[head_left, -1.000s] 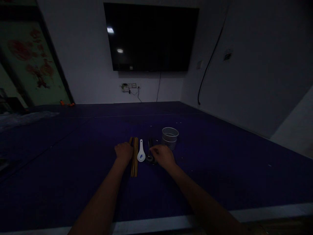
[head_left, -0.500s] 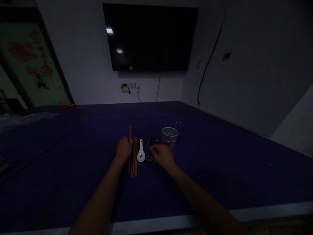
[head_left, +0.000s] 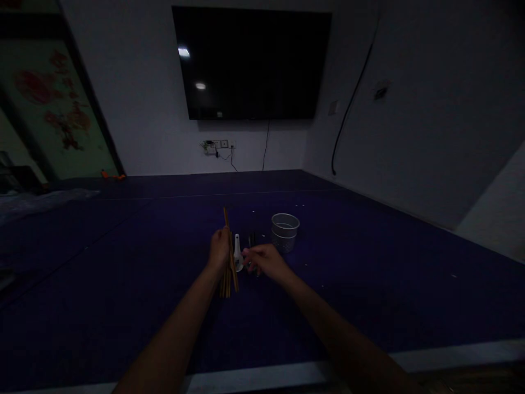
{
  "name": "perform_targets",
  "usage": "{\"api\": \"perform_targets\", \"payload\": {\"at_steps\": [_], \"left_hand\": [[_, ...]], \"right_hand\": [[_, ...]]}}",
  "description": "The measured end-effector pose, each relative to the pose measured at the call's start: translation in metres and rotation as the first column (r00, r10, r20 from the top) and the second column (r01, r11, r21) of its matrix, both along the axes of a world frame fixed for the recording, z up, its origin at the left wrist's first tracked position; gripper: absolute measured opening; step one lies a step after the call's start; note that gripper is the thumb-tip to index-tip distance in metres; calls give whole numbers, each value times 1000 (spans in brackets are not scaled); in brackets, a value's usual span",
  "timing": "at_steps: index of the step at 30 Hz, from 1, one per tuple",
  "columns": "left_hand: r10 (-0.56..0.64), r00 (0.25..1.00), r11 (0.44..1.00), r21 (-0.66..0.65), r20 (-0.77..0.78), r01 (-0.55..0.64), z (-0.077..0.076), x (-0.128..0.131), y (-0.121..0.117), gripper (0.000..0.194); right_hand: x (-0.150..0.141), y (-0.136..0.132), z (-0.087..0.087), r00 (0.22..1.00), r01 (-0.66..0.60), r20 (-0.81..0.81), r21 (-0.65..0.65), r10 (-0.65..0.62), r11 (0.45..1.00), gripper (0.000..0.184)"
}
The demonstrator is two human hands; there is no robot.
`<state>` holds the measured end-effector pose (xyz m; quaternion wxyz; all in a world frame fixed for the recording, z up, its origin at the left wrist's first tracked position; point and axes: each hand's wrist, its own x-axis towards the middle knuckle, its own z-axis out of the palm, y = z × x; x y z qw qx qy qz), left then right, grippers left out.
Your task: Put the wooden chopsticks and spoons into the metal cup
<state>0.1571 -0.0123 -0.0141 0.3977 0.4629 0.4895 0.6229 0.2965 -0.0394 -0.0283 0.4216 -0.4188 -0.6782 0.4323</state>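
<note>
My left hand is closed around a wooden chopstick, which slants with its upper end to the left. Beneath and beside it, several more chopsticks lie side by side on the purple surface. A white ceramic spoon lies just right of them, its bowl partly covered by the slanted chopstick and my fingers. Over the metal spoons hovers my right hand, fingers apart and holding nothing, fingertips near the white spoon's bowl. My hand hides most of the metal spoons.
A grey metal container with holes low in its side stands behind my right hand. Small white specks are scattered on the purple surface. Clear plastic sheeting lies far left. A television hangs on the wall.
My left hand has moved right with the chopstick, which has gone from near upright to slanted across the others. My right hand has shifted slightly left and its fingers have spread.
</note>
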Motion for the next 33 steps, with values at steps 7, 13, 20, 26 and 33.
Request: {"api": "perform_targets", "payload": {"at_steps": [7,13,20,26,33], "left_hand": [[41,994,995,91,-100,-32,1,18,-14,31],[-2,995,993,113,-104,14,1,22,-16,33],[-61,997,994,93,-42,65,0,25,-16,36],[-98,995,992,79,-27,100,3,25,-18,39],[-106,994,989,100,11,104,8,26,-21,36]], "right_hand": [[-4,-9,8,976,-152,-181,-141,126,978,45],[-3,-11,11,967,-160,-229,-184,116,970,41],[-3,-14,15,957,-172,-270,-236,106,956,38],[-3,-14,17,960,-153,-269,-269,78,951,37],[-1,-12,16,965,-133,-251,-228,74,965,36]]}}
